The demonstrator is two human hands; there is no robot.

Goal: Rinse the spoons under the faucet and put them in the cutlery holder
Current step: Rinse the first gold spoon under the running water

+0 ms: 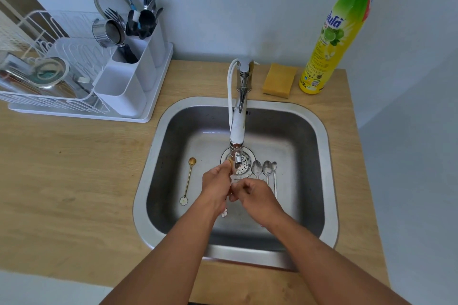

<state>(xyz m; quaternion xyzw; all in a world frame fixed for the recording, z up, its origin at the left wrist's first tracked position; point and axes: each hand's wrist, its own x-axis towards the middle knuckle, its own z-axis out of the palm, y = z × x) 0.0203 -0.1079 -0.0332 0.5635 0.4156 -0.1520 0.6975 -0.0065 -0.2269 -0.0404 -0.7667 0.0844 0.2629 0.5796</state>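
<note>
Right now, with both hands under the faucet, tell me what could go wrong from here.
1. The left hand grips a gold spoon in the water stream; wet, it could slip and drop into the sink.
2. The silver spoons lie right beside the drain strainer, where splashing water may dirty them again.
3. The cutlery holder sits across the wooden counter, so carried spoons may drip on it.

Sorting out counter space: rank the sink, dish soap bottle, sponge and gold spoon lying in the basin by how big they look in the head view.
1. Sink
2. Dish soap bottle, enlarged somewhat by wide-angle stretch near the edge
3. Sponge
4. Gold spoon: longer than the sponge but far thinner, so these two are unsure.
</note>
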